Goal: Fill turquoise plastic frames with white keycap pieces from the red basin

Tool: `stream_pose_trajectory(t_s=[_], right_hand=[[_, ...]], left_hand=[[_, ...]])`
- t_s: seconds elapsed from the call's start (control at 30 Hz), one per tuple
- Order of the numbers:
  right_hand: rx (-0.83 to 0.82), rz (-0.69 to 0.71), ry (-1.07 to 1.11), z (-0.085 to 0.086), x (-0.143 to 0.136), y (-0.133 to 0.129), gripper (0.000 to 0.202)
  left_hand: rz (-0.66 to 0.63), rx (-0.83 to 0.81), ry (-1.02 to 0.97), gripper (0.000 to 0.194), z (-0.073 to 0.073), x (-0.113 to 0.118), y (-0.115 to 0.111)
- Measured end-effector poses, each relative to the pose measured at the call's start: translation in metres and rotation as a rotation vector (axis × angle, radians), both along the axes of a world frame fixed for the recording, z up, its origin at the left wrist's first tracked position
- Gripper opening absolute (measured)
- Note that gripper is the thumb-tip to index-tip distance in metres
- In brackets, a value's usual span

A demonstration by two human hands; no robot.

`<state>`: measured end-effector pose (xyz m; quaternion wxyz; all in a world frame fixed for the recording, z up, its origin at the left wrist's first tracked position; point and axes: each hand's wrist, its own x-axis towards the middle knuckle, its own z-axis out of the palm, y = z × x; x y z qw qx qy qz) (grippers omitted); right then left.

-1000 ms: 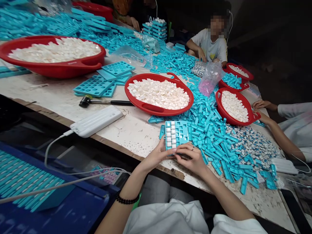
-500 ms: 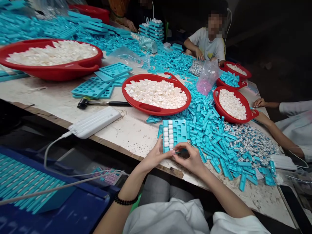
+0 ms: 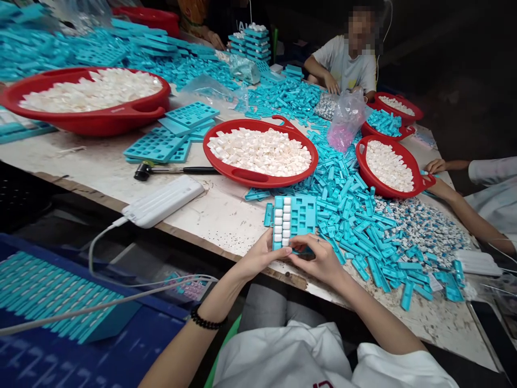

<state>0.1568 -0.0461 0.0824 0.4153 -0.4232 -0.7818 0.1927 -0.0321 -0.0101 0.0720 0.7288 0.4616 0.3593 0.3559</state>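
A turquoise plastic board with square holes is held tilted up at the table's near edge. White block-like pieces fill two columns on its left side; the holes to their right show no white pieces. My left hand grips the board by its lower left, thumb across the near edge. My right hand is closed at the near right corner, its bent fingers against the board and its thumb close to the left thumb. What lies between the right fingertips is partly hidden. A small turquoise piece lies just left of the board.
Beyond the board stands a red basin of white pieces. Loose turquoise parts cover the right side. A hammer, a white power bank and stacked turquoise boards lie left. Co-workers sit across and right.
The view has shifted slightly. Both hands keep hold of the board, and the right fingers have moved a little at its near edge.
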Motion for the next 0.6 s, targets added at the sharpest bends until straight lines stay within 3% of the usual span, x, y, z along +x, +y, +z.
stream_pose_trajectory(t_s=[0.17,0.27,0.37,0.47,0.6], right_hand=[[0.037,0.035,-0.036,-0.001,0.000,0.001,0.024],[0.139,0.060,-0.018,0.005,0.001,0.002,0.026],[0.251,-0.125,-0.014,0.012,0.001,0.000,0.031],[0.123,-0.325,0.032,0.017,0.000,-0.001,0.044],[0.001,-0.374,0.096,0.015,-0.001,-0.002,0.060]], left_hand=[[0.043,0.000,-0.010,0.046,-0.004,0.002,0.001],[0.007,-0.061,-0.100,0.049,-0.001,0.000,0.002],[-0.086,-0.195,-0.198,0.056,0.003,-0.004,0.001],[-0.143,-0.271,-0.199,0.061,0.005,-0.007,0.001],[-0.150,-0.313,-0.163,0.064,0.004,-0.008,0.001]])
